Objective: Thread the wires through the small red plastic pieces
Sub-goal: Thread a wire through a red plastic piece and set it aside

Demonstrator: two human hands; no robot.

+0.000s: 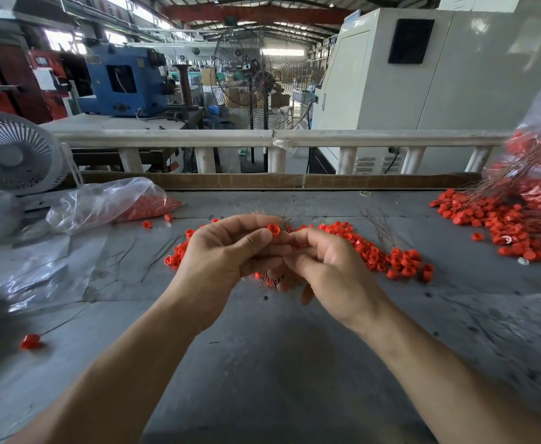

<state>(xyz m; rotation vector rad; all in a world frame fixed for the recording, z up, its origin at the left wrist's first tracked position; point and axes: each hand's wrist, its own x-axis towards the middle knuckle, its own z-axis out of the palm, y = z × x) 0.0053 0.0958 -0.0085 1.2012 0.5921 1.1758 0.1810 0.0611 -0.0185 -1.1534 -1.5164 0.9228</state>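
My left hand (221, 254) pinches a small red plastic piece (274, 228) between thumb and forefinger, and a bundle of thin wires (267, 278) hangs from under its fingers. My right hand (325, 264) meets it from the right, fingertips closed at the red piece, apparently on a thin wire that I can barely see. A heap of loose red pieces (387, 257) lies on the grey table (278, 347) behind and right of my hands. Loose wires (379, 227) lie beyond that heap.
At the far right, a big pile of red pieces with wires (519, 219) spills from a clear bag. Another clear bag holding red pieces (118, 203) lies at the left beside a small white fan (12, 153). One wired red piece (30, 341) sits near the left edge. A cardboard strip (262, 181) borders the table's back.
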